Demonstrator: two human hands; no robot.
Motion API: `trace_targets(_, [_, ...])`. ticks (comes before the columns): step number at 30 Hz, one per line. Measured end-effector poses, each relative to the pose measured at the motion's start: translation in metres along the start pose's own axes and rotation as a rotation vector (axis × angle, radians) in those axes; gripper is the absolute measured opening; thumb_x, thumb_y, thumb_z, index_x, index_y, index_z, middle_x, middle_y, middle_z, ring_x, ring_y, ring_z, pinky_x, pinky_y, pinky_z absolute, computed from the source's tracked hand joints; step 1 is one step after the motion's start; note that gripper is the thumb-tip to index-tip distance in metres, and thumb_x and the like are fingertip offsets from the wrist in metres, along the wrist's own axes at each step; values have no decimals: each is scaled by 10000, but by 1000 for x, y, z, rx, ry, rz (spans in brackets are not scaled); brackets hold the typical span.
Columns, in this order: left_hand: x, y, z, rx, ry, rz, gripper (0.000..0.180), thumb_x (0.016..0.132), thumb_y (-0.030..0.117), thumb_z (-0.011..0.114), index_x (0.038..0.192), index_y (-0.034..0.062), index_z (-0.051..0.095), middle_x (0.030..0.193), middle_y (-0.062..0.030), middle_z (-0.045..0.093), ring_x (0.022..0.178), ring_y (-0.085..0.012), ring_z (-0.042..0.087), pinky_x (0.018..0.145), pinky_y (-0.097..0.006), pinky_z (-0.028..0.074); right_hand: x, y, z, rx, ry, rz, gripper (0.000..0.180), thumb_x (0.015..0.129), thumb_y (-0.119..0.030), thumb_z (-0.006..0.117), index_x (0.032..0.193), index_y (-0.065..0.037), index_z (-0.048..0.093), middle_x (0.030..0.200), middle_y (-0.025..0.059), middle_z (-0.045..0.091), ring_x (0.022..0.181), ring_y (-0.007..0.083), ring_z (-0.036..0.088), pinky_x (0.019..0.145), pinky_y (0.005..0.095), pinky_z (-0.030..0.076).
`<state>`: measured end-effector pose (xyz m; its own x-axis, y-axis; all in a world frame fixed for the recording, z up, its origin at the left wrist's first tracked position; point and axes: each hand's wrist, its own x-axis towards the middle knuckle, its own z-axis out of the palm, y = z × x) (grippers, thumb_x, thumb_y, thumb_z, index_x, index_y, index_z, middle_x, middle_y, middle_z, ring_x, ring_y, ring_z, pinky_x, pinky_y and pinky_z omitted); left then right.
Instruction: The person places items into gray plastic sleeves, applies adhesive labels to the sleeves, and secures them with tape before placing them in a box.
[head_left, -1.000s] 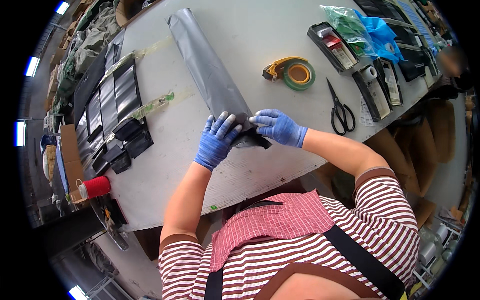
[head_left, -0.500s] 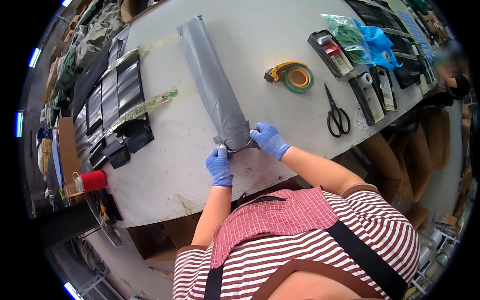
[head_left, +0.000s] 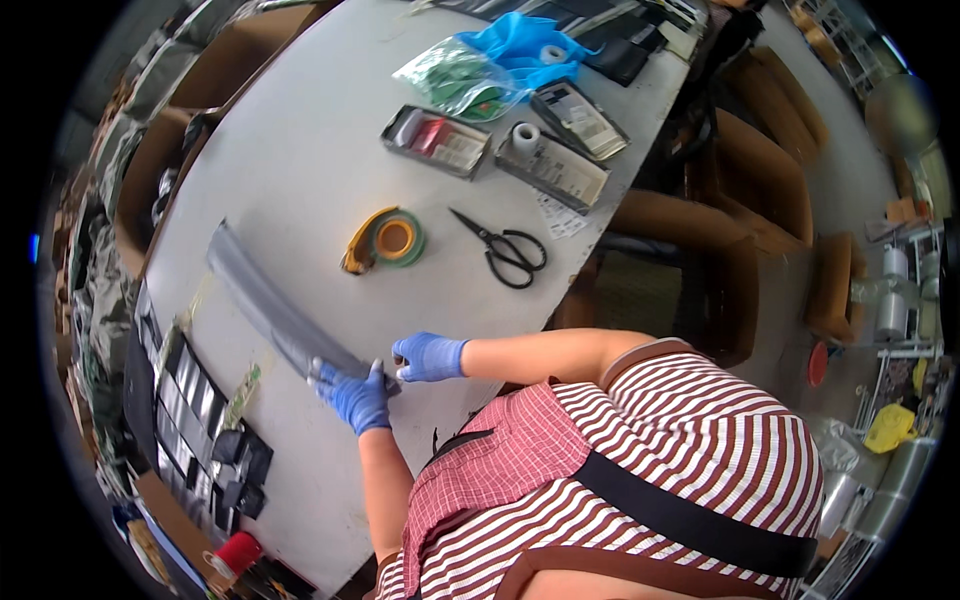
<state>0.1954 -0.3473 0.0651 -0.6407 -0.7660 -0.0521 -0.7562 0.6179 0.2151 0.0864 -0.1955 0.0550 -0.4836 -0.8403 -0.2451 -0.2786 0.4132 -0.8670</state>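
A long grey plastic-wrapped package [head_left: 270,308] lies slantwise on the table, its near end toward me. My left hand [head_left: 352,398], in a blue glove with pale fingertips, grips across that end, thumb on one side and fingers on the other. Just right of it is my right hand [head_left: 432,358], gloved alike, its fingers curled in; whatever they may hold is hidden. Beyond the hands stand a yellow tape dispenser [head_left: 358,243] with a green-rimmed tape roll [head_left: 398,238] and black-handled scissors [head_left: 513,260].
Farther back are open boxes [head_left: 437,142] with small items, a clear bag of green material [head_left: 462,85] and blue plastic [head_left: 520,45]. Black plastic sheets [head_left: 190,400] lie at the left, near a red spool [head_left: 237,553]. Cardboard boxes [head_left: 690,275] stand beyond the table's right edge.
The view has swung to the right. My right hand has let go of the package's near end and drawn off it. My left hand has shifted from a pinch at the end to a grip across it.
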Motion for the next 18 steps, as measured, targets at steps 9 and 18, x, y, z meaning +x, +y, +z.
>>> trace_targets(9, [-17, 6, 0, -173, 28, -186, 1100, 655, 172, 818, 1527, 81, 154, 1390, -289, 384, 1234, -413, 451, 1056, -436, 398, -98, 128, -318, -292, 598, 209, 224, 822, -224, 649, 974, -62, 673, 896, 168, 685, 850, 314, 668, 785, 390, 523])
trace_targets(18, [-65, 35, 8, -117, 3, -187, 1161, 628, 146, 849, 1535, 103, 127, 1439, -285, 335, 1302, -429, 382, 1094, -463, 347, -82, 189, -324, -706, 308, 494, 206, 827, -153, 654, 1012, -65, 674, 993, 184, 689, 992, 340, 655, 849, 428, 534])
